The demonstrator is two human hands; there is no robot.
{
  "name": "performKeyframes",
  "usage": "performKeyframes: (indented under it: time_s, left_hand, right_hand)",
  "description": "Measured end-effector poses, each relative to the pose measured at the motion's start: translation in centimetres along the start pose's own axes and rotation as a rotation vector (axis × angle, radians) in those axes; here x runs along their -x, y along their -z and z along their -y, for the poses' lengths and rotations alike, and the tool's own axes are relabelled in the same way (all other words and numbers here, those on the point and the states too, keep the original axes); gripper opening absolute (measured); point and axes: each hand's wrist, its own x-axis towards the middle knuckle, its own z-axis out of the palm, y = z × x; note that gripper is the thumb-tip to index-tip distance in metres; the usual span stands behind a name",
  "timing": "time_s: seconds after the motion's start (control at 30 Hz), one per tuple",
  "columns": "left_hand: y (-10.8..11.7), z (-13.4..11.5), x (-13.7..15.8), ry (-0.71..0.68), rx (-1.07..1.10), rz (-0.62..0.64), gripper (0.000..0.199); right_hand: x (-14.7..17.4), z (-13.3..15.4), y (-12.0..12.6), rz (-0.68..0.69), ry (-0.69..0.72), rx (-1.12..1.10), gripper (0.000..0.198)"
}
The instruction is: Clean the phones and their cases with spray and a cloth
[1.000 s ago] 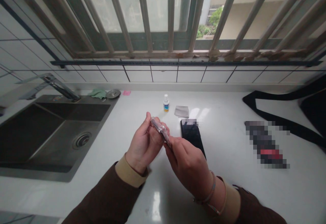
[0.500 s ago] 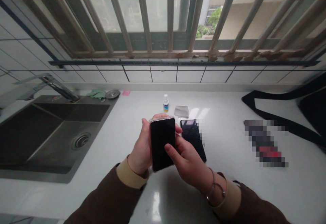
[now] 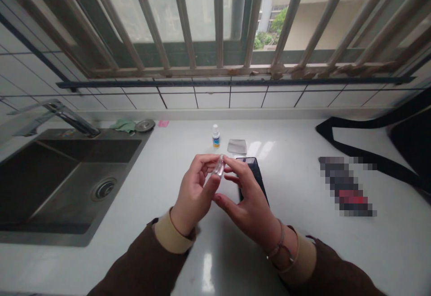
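A phone in a clear case [image 3: 219,167] is tipped up above the counter, so mostly its transparent edge faces me. My left hand [image 3: 195,188] is closed around it, with the thumb on the near end and fingers behind. On the other side, my right hand [image 3: 243,188] has its index fingertip at the top corner and other fingers curled against the side; its thumb reaches below. A second black phone [image 3: 258,174] lies on the counter, partly behind my right hand. Beyond the hands stand a small white-capped bottle [image 3: 216,137] and a flat grey cloth [image 3: 237,146].
A dark sink [image 3: 79,188] with a chrome faucet [image 3: 74,118] is at left. A green cloth [image 3: 124,125], a metal drain cover [image 3: 145,125] and a pink piece [image 3: 163,124] lie near its back. A black strap [image 3: 350,152] and a pixelated dark item [image 3: 346,186] lie right.
The cased phone has turned from showing its black screen to nearly edge-on. My right thumb has come off the screen, and the right fingers have shifted to the phone's upper edge.
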Motion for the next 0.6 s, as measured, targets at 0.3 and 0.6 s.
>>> performKeyframes:
  time_s: [0.3,0.6]
  left_hand:
    - [0.4,1.2,-0.1,-0.065,-0.125,-0.027,0.042]
    - [0.3,1.3,-0.1,0.067,0.039,-0.116,0.058]
  right_hand:
    - [0.2,-0.3,-0.8,-0.041,-0.028,-0.092,0.071]
    - [0.8,-0.1,-1.0,-0.191,-0.113,-0.135,0.07]
